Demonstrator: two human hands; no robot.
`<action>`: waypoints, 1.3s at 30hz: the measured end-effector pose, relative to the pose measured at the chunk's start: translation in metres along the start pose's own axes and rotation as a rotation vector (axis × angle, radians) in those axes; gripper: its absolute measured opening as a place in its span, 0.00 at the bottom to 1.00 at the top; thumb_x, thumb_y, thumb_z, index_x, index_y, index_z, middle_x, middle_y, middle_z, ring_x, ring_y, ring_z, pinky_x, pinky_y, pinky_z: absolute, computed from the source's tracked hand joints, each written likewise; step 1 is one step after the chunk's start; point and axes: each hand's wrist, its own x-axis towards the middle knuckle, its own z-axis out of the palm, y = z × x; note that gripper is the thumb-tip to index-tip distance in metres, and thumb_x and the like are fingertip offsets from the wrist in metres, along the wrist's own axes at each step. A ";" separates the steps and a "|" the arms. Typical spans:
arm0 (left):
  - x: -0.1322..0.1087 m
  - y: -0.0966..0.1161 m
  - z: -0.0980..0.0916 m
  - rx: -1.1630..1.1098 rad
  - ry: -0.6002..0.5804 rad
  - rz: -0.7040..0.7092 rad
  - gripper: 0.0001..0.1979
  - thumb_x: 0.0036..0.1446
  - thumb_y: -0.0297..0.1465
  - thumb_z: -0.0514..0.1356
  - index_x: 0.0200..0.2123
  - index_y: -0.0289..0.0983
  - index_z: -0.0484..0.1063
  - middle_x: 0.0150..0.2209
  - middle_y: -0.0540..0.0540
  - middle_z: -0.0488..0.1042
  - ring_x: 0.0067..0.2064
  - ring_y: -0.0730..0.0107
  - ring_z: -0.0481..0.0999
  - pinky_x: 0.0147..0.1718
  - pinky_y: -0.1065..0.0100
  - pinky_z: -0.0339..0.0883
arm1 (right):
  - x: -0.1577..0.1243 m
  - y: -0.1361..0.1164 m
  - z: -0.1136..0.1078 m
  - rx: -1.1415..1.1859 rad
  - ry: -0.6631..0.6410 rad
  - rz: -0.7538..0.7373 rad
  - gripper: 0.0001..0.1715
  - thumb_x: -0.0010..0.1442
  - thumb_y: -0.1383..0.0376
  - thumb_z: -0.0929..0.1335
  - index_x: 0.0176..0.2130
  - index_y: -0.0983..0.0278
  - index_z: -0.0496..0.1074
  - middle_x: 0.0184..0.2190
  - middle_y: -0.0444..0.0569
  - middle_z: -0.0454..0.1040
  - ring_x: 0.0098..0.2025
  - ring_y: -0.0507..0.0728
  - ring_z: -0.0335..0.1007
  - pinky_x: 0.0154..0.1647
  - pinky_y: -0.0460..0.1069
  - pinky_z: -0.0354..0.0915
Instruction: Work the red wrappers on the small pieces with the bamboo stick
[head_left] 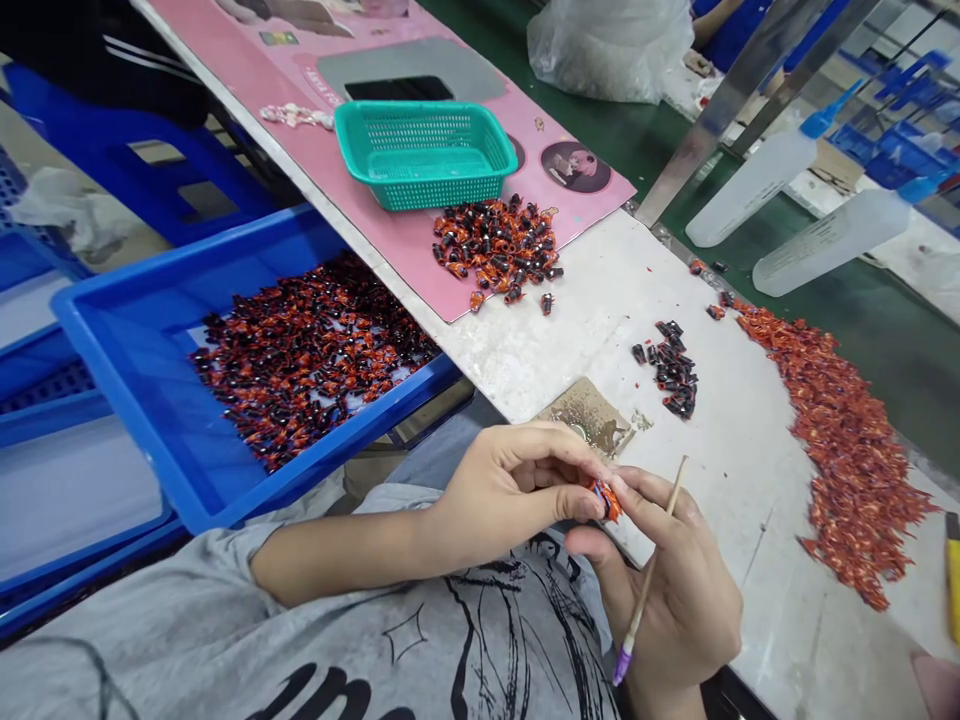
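Orange piece (607, 502): was partly hidden between left hand (517, 490) and right hand (679, 580); brown card (585, 408): was partly covered by the left hand; black slab (399, 88): lay partly behind the green basket (442, 192); bottle (754, 190): bore print too small to read; yellow object (953, 580): was cut off at right.

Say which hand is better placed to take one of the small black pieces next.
The right hand, probably: it lies nearer the black pieces, while the left hand pinches the orange piece. The stick the right holds may hinder it.
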 end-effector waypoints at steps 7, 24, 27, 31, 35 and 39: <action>0.001 0.000 -0.002 0.052 -0.032 0.010 0.08 0.53 0.33 0.73 0.32 0.34 0.81 0.33 0.45 0.79 0.35 0.71 0.79 0.35 0.73 0.77 | 0.002 -0.005 -0.001 0.012 0.032 0.022 0.17 0.60 0.68 0.75 0.49 0.66 0.73 0.38 0.48 0.77 0.39 0.52 0.76 0.40 0.45 0.73; -0.003 -0.005 0.004 0.268 -0.025 0.252 0.05 0.55 0.22 0.68 0.28 0.34 0.78 0.28 0.47 0.79 0.30 0.74 0.79 0.31 0.75 0.75 | 0.004 -0.015 0.000 0.082 0.059 -0.003 0.13 0.59 0.83 0.70 0.42 0.71 0.74 0.32 0.47 0.73 0.33 0.48 0.72 0.30 0.42 0.70; -0.002 -0.005 0.004 0.236 -0.042 0.235 0.05 0.56 0.26 0.69 0.29 0.34 0.78 0.29 0.46 0.79 0.31 0.73 0.79 0.31 0.75 0.74 | 0.002 -0.009 -0.003 0.128 0.045 0.005 0.13 0.60 0.82 0.71 0.43 0.71 0.74 0.34 0.47 0.74 0.35 0.48 0.73 0.32 0.42 0.71; 0.003 -0.005 0.001 0.117 -0.110 0.049 0.14 0.55 0.38 0.71 0.35 0.34 0.76 0.29 0.48 0.74 0.31 0.74 0.75 0.31 0.74 0.70 | -0.001 -0.002 -0.002 0.157 0.055 0.018 0.15 0.59 0.80 0.72 0.47 0.70 0.73 0.36 0.48 0.75 0.37 0.49 0.73 0.33 0.44 0.72; 0.007 0.002 -0.004 0.123 -0.219 -0.091 0.24 0.55 0.51 0.67 0.33 0.34 0.70 0.25 0.53 0.66 0.25 0.79 0.65 0.26 0.75 0.61 | -0.002 -0.003 0.001 0.117 0.080 0.021 0.18 0.58 0.81 0.72 0.47 0.69 0.74 0.37 0.48 0.76 0.37 0.51 0.74 0.33 0.46 0.73; 0.010 0.011 -0.005 0.222 -0.346 -0.203 0.25 0.62 0.50 0.60 0.26 0.34 0.67 0.23 0.51 0.67 0.25 0.77 0.64 0.25 0.73 0.57 | -0.002 -0.005 0.003 0.135 0.065 0.018 0.19 0.58 0.79 0.73 0.48 0.65 0.74 0.37 0.47 0.76 0.36 0.52 0.75 0.31 0.47 0.73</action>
